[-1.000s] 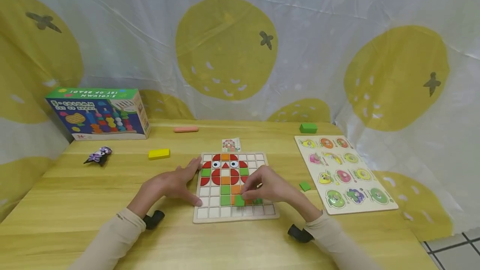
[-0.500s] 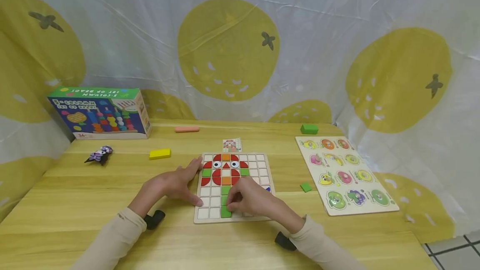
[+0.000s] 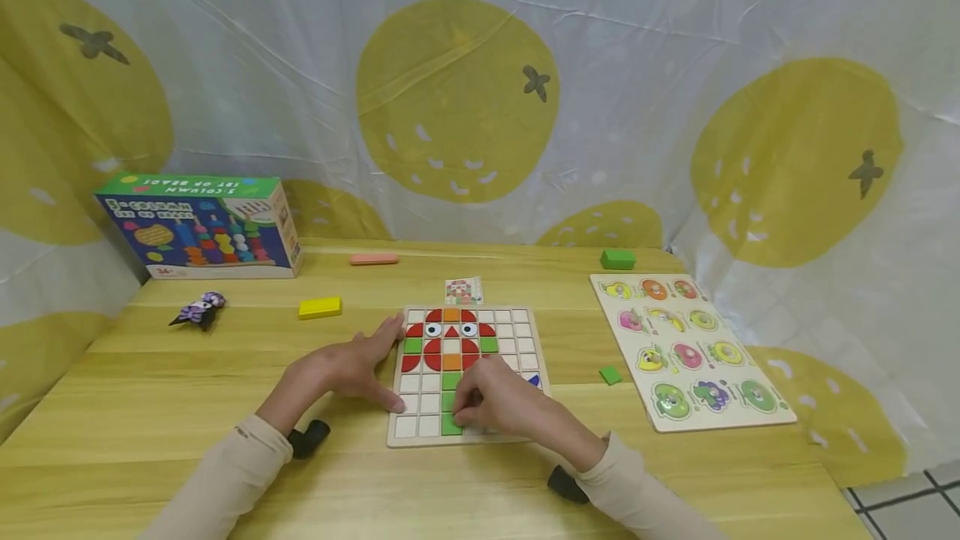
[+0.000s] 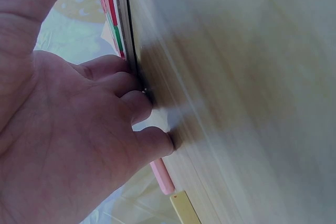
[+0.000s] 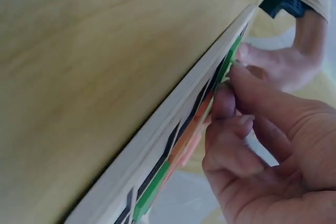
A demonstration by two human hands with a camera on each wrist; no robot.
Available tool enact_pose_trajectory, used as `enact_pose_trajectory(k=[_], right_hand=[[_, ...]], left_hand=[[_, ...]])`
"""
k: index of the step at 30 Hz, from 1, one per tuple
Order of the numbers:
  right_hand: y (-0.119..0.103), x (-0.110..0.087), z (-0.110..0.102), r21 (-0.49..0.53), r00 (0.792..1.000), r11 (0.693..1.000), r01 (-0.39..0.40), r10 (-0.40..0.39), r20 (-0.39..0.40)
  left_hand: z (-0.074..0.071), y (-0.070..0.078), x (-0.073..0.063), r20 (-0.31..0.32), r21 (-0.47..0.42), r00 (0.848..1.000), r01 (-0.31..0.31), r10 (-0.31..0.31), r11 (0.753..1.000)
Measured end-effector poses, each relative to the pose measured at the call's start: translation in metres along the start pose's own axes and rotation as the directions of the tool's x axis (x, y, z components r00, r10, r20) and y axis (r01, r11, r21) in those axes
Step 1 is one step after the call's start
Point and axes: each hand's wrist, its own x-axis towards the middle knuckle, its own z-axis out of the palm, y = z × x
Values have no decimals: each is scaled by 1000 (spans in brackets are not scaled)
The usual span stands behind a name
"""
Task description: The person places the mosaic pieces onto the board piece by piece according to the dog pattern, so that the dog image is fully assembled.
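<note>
A wooden grid board (image 3: 407, 426) lies on the table, with red, orange and green tiles and two eye pieces forming a face figure. My left hand (image 3: 347, 367) rests at the board's left side, thumb and fingers spread along its edge. My right hand (image 3: 501, 398) is over the lower middle of the board. Its thumb and fingertips pinch a green square tile (image 3: 451, 425) in the bottom row, below other green tiles. In the right wrist view, the fingertips sit right at the green tile (image 5: 229, 60). The right hand hides several cells; a blue piece (image 3: 533, 380) peeks out beyond it.
A small picture card (image 3: 463, 291) lies behind the board. Loose pieces are a green tile (image 3: 611, 375), a green block (image 3: 618, 259), a yellow block (image 3: 320, 307) and a pink stick (image 3: 374, 259). A fruit puzzle board (image 3: 636, 347) is right; a bead-set box (image 3: 198, 227) and hair clip (image 3: 199, 311) left.
My right hand has carried the green tile left and toward me, to the bottom row. Over the last half second it stays there. The left hand has not moved.
</note>
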Motion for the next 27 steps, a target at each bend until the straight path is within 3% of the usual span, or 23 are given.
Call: enact_pose_trajectory(k=[6, 11, 15, 20, 27], right_hand=[[26, -11, -32, 31, 994, 994, 104, -104, 15], [68, -41, -77, 93, 988, 984, 154, -156, 16], [103, -71, -107, 93, 992, 988, 124, -123, -11], [129, -105, -129, 79, 1000, 997, -5, 5, 3], [142, -117, -139, 79, 997, 994, -75, 74, 12]], left_hand=[[0, -1, 0, 3, -5, 1000, -1, 1, 1000], [1, 1, 1, 2, -13, 1000, 2, -2, 1000], [0, 2, 1, 4, -8, 1000, 7, -7, 1000], [0, 0, 2, 3, -8, 1000, 8, -8, 1000], [0, -1, 2, 3, -12, 1000, 10, -10, 1000]])
